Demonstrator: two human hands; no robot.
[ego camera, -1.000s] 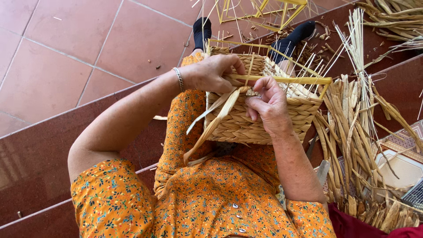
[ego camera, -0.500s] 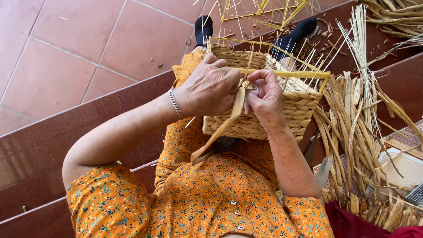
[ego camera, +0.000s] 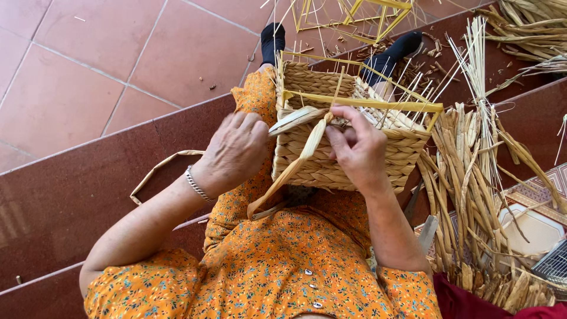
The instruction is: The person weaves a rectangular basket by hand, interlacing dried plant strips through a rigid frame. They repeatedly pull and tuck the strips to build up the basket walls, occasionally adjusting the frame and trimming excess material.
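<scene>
Woven basket (ego camera: pixel 331 159) on lap; left hand (ego camera: pixel 236 150), right hand (ego camera: pixel 357 147) grip closed on straw strand (ego camera: pixel 295 121) at near wall.

Half-woven straw basket (ego camera: pixel 342 153) on lap, tilted, yellow frame on top; loose flat strand (ego camera: pixel 295 162) hangs down its front.

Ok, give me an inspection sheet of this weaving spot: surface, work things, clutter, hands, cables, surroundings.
Surface: dark red polished step, terracotta floor tiles beyond.
Job's things: half-woven straw basket on a yellow frame, resting on the lap; flat pale straw strip hanging from its rim.
Clutter: bundle of loose dried straw stalks beside the basket; straw scraps on the floor.
Hands: left hand pinches the strip's end; right hand has its fingers on the rim.
Cables: nothing seen.
Surroundings: empty yellow frame, orange floral dress.
</scene>
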